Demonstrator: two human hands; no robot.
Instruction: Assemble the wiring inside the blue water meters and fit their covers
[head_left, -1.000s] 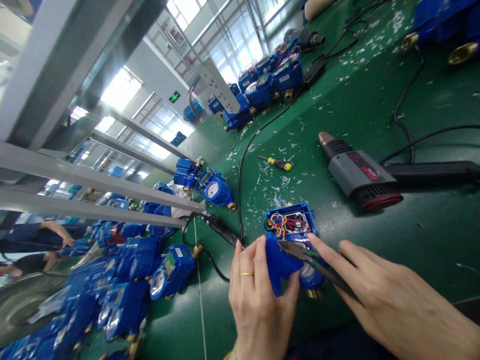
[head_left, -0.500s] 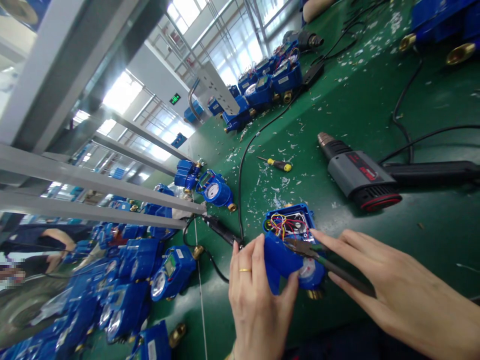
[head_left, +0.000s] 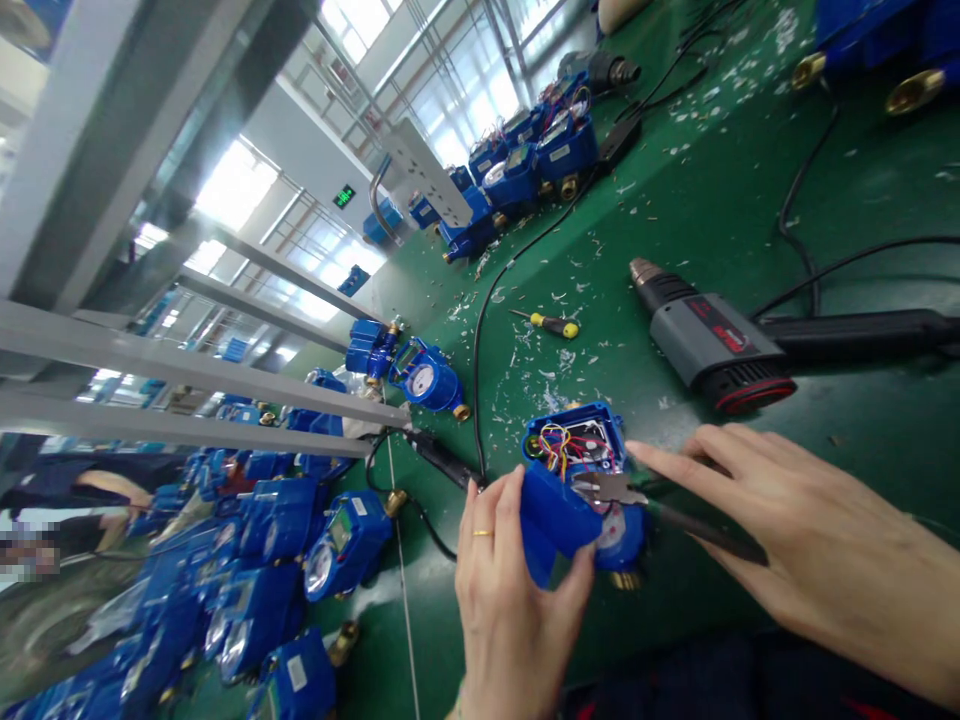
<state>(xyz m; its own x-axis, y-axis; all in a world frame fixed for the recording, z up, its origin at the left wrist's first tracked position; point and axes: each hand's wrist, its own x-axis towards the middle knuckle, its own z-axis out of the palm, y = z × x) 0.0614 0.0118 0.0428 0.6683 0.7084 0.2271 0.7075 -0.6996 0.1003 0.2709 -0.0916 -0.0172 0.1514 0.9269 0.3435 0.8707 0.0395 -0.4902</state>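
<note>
low centre of the frame, the left hand (head_left: 510, 600) grips the blue meter (head_left: 574, 495), its cover off and coloured wires (head_left: 574, 447) bare. the right hand (head_left: 810, 545) is closed on pliers (head_left: 637, 497), whose tips sit at the wiring, so the wire work looks under way, with the cover not yet refitted. the green bench (head_left: 750, 200) is strewn with white scraps; a drill (head_left: 712, 340) lies right, a screwdriver (head_left: 551, 323) mid-frame, more meters (head_left: 262, 560) lower left, windows upper left.
</note>
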